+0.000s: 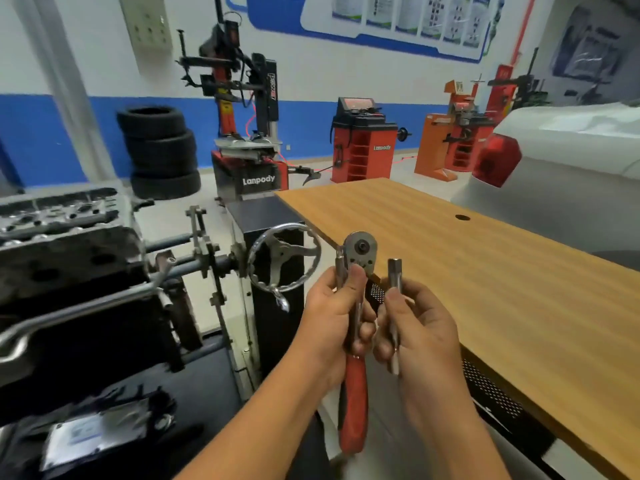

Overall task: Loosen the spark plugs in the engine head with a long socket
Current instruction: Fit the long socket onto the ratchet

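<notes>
The left hand is gripping the ratchet, head up, drive square facing the camera. The right hand is pinching the socket upright, just beside the ratchet head and parallel to the handle. The engine head is sitting well apart, to the left.

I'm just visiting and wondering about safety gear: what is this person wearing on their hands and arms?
Nothing that shows. The left hand and the right hand are bare, with no gloves, rings or watch visible. Both forearms are uncovered as far as the picture's lower edge, so no sleeve appears.
</notes>
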`<action>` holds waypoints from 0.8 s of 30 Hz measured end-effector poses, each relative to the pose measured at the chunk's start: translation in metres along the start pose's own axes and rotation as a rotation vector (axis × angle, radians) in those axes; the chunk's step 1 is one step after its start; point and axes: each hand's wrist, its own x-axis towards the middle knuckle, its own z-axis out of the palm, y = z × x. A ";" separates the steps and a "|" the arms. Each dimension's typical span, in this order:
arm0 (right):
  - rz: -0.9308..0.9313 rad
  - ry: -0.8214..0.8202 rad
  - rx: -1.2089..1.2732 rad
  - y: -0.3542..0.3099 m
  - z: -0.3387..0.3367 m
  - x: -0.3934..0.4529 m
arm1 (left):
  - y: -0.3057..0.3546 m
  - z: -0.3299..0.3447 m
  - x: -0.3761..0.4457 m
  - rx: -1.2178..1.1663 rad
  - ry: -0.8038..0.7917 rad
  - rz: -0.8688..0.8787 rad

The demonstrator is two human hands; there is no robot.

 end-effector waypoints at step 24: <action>-0.512 -1.026 -0.449 0.150 0.369 0.053 | 0.201 -0.350 -0.132 -0.220 0.211 0.299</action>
